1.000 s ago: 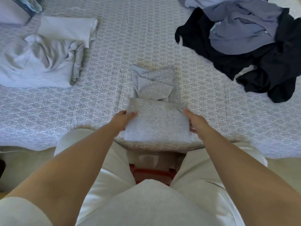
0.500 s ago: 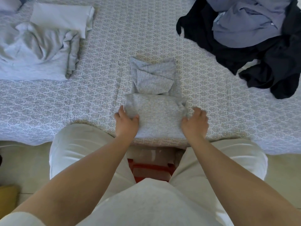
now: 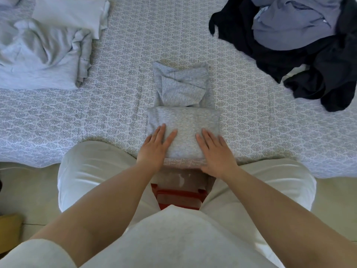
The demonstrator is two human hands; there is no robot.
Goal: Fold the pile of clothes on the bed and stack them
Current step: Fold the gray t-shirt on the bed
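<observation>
Gray shirt (image 3: 183, 120) pressed flat on the bed (image 3: 116, 117)

It is soft and light under the left hand (image 3: 154, 149) and right hand (image 3: 216, 153), both flat, grip released. It could be lifted by its side edges.

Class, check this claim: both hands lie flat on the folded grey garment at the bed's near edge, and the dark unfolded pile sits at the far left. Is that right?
One detail is wrong. The head view shows the dark unfolded pile at the far right, not the left. The left hand and right hand do lie flat on the folded grey garment at the bed's near edge.
</observation>
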